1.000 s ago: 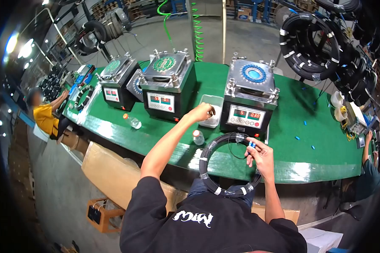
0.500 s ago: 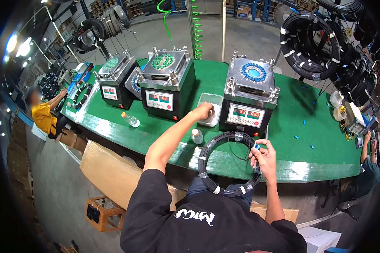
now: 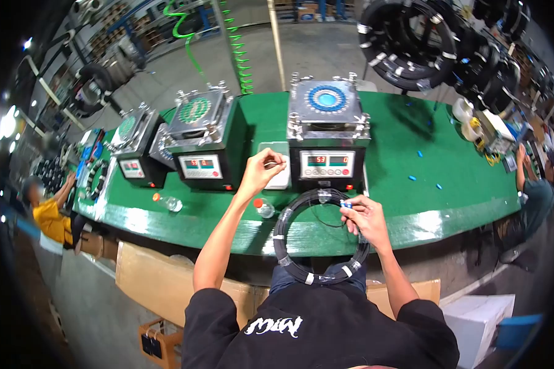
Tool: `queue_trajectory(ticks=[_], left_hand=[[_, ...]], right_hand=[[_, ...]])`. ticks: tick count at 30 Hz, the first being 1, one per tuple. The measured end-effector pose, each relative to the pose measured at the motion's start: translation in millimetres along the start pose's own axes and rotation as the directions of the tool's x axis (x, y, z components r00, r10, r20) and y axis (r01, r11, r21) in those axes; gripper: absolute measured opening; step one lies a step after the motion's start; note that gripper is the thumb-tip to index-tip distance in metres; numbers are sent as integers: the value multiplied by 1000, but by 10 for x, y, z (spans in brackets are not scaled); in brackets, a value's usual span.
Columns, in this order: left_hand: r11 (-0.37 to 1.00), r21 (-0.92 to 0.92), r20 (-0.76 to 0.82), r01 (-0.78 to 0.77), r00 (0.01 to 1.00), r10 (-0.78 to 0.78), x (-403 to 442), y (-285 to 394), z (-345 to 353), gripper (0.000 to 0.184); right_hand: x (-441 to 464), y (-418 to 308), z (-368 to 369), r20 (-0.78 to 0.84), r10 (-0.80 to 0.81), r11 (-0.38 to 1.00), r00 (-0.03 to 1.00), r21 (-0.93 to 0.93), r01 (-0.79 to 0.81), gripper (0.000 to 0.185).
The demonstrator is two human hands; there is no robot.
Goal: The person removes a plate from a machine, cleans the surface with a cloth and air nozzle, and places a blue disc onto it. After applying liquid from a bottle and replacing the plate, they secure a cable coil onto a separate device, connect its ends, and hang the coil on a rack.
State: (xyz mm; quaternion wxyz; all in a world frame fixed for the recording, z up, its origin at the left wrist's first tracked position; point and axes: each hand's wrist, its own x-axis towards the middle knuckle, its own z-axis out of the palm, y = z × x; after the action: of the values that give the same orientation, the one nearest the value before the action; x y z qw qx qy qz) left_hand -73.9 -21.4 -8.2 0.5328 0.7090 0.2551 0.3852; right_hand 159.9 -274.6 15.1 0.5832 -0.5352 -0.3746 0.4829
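My right hand (image 3: 368, 222) pinches a small blue fibre-optic connector (image 3: 346, 205) at the end of a thin black cable. This cable belongs to a taped black cable coil (image 3: 281, 246), which hangs over the table edge and rests toward my lap. My left hand (image 3: 263, 171) is raised in front of a clear shallow tray (image 3: 279, 181), thumb and fingers pinched together. Whatever lies between those fingertips is too small to make out. Below that hand stands a small clear bottle with an orange cap (image 3: 264, 208). A polishing machine (image 3: 327, 132) with a ring of blue connectors stands just beyond.
Two more machines (image 3: 198, 138) (image 3: 135, 144) with green-ringed tops stand on the left of the green table (image 3: 406, 209). Another bottle (image 3: 168, 202) lies on its side. Several blue caps (image 3: 420, 154) are scattered at right. Cable coils (image 3: 406, 46) hang behind. People sit at both ends.
My left hand has come up out of the clear tray, fingers pinched. My right hand still holds the blue connector. The camera view has turned, and the near machine's right display went from 030 to 0.
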Motion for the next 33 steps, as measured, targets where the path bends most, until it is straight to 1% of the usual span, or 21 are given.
queue_trajectory(ticks=[1,3,4,5,7,9,11,14,17,20,23,26,29,33], left_hand=[[995,-91,3,-35,999,36,-35,157,113,19],[996,-84,98,-25,995,33,-96,527,316,23],[999,-22,175,-48,983,51,-117,687,417,22],[998,-33,230,-54,971,60,-156,782,532,22],[981,62,352,-186,923,153,-191,974,722,22],[973,77,426,-216,890,164,-202,1066,861,20],[976,38,458,-215,872,174,-203,1112,948,17],[975,36,505,-218,846,170,-201,1112,988,14],[960,100,532,-262,829,171,-195,1157,989,12],[950,120,551,-288,815,178,-184,1197,989,13],[942,140,569,-304,804,175,-170,1190,994,20],[933,154,592,-324,787,176,-144,1194,1006,22],[927,209,617,-311,777,122,-144,1205,1011,23],[935,185,601,-303,788,136,-146,1242,1018,21]], right_hand=[[15,12,0,6,6,1000,1000,13,-6,17],[24,-29,9,33,7,1000,999,9,-7,16],[30,-29,10,47,-2,1000,999,-12,3,15],[38,-28,14,54,-3,1000,999,-17,4,16],[29,-37,29,59,-2,1000,998,-19,3,16],[17,-64,36,61,7,999,998,-46,-4,15],[13,-93,32,65,8,998,998,-69,-4,15],[-4,-110,23,61,6,995,998,-98,0,16],[-15,-114,42,52,11,992,999,-126,-4,17],[-23,-126,46,58,15,989,998,-151,-6,18],[-23,-134,52,57,7,987,998,-162,2,18],[-27,-159,61,45,0,987,999,-162,8,18],[-27,-142,61,38,-20,984,999,-175,26,18],[-33,-141,67,31,-14,978,999,-206,20,17]])
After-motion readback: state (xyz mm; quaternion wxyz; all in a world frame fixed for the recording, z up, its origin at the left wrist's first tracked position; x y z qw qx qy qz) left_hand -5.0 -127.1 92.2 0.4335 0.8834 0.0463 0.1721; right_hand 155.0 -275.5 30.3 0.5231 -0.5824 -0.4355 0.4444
